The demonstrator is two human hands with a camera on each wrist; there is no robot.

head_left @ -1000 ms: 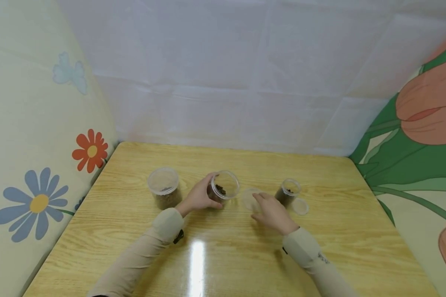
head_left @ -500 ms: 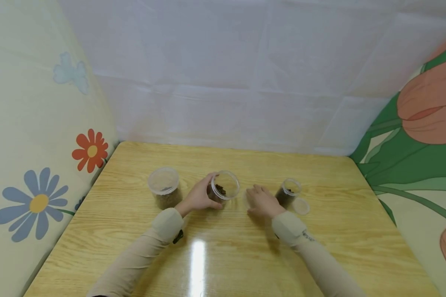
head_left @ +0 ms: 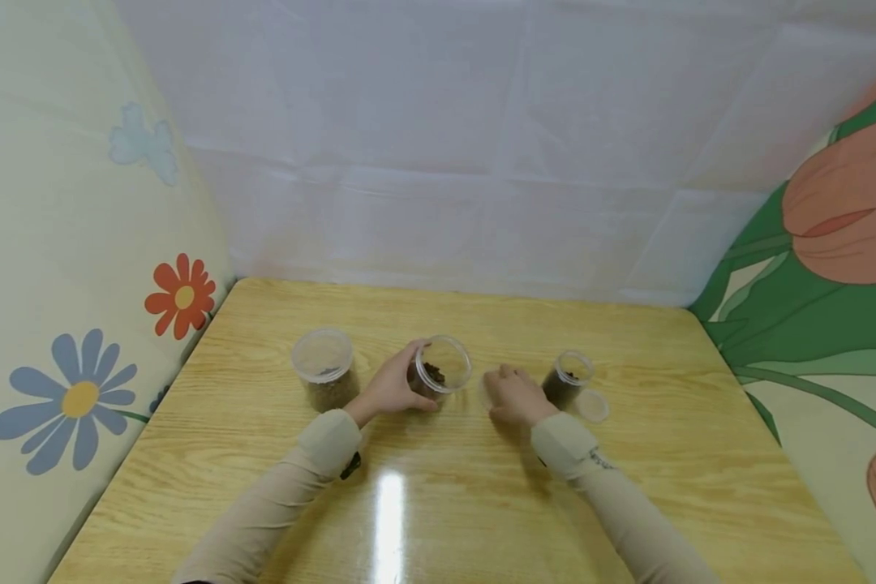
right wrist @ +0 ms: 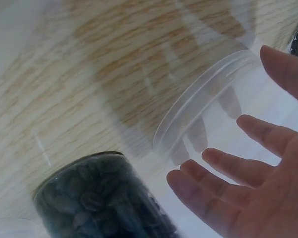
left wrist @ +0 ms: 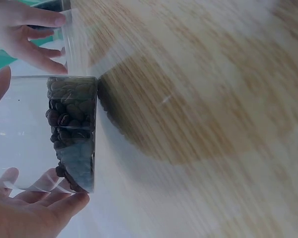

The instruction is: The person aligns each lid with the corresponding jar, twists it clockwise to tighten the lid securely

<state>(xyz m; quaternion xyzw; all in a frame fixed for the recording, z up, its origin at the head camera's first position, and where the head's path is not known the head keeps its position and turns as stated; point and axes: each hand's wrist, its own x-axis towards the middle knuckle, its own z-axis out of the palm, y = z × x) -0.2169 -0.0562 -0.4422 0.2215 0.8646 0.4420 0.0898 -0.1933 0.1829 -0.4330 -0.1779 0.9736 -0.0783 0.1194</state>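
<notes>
My left hand (head_left: 392,385) grips a clear jar (head_left: 444,371) from its left side, thumb in front and fingers behind. A low layer of dark coffee beans (left wrist: 72,119) lies in its bottom, and the jar has no lid on. To its right, my right hand (head_left: 517,396) is over a clear round lid (right wrist: 208,104) lying on the table. In the right wrist view its fingers are spread and nearly straight at the lid's edge, the thumb on the far side. Beside this hand stands a narrower open jar (head_left: 563,384) of dark beans.
A larger clear jar (head_left: 326,375) with brown contents stands at the left of the wooden table (head_left: 453,503). Right of the narrow jar lies a small clear lid (head_left: 592,405). A pale cloth wall (head_left: 438,227) closes the back; printed flower panels flank both sides.
My right hand has moved left and slightly away from me, over the round lid, then nearly stopped. My left hand and its jar have stayed in place.
</notes>
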